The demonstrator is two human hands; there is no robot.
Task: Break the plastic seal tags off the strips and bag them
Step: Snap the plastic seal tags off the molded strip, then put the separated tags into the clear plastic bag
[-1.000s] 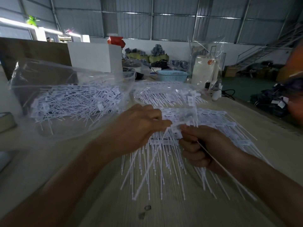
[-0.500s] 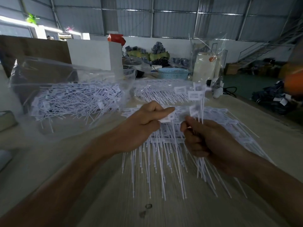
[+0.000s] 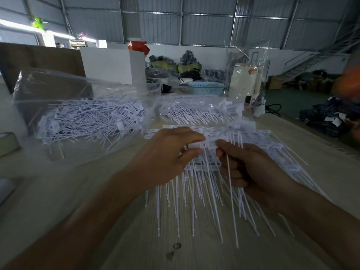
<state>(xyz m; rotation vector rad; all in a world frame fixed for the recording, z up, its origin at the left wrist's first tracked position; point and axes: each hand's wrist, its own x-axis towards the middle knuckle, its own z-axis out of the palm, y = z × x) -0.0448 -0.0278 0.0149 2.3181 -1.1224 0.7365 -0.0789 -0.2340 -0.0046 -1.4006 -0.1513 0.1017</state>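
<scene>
my left hand [image 3: 171,152] pinches strip [image 3: 202,146] | right hand [image 3: 251,172] grips loose tags [image 3: 231,139] | risk: snapped tag flicks past bag [image 3: 81,114]

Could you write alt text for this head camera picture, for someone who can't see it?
Two bare hands work over white plastic seal strips on a wooden table: the left hand pinches a tag, the right hand grips several. A clear bag of loose tags lies left.

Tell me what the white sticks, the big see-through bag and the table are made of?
The sticks look like white matte plastic: thin, identical, moulded with little heads. The bag seems thin clear plastic film, glossy and creased, its contents showing through. The table looks like pale wood or a wood-look laminate, with fine straight grain lines; which one is unclear.
</scene>
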